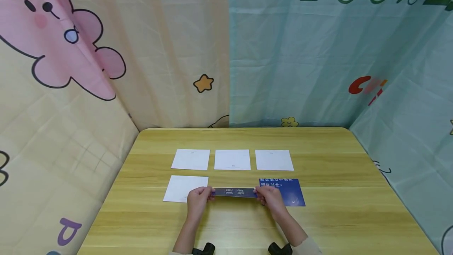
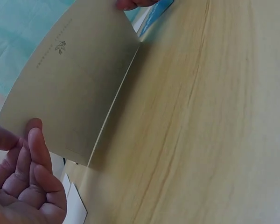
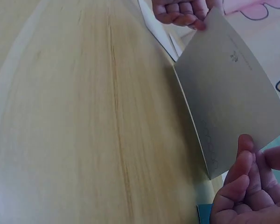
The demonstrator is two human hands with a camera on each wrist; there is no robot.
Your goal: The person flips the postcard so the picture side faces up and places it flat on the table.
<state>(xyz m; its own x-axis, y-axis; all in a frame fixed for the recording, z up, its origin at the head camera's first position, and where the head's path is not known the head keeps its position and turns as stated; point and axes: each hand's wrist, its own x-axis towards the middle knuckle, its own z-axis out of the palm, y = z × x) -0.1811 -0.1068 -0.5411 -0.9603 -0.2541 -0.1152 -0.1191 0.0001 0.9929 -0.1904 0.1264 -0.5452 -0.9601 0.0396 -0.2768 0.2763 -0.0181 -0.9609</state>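
Note:
Between both hands stretches a postcard (image 1: 234, 193), tilted so that a narrow strip of its dark blue face with white characters shows in the head view. Its pale back (image 2: 72, 88) bears a small bird print in the left wrist view. My left hand (image 1: 197, 203) pinches one short edge between thumb and fingers. At the opposite edge, my right hand (image 1: 273, 200) pinches it likewise. Whether the card's lower edge touches the table cannot be told. A blue card (image 1: 291, 193) with white characters lies partly behind the right hand. Beside the left hand lies a white card (image 1: 178, 187).
Farther back on the wooden table (image 1: 325, 148), a row holds a left white card (image 1: 191, 159), a middle white card (image 1: 232, 159) and a right white card (image 1: 274, 160). Printed curtains (image 1: 170, 50) hang close along the table's back and sides.

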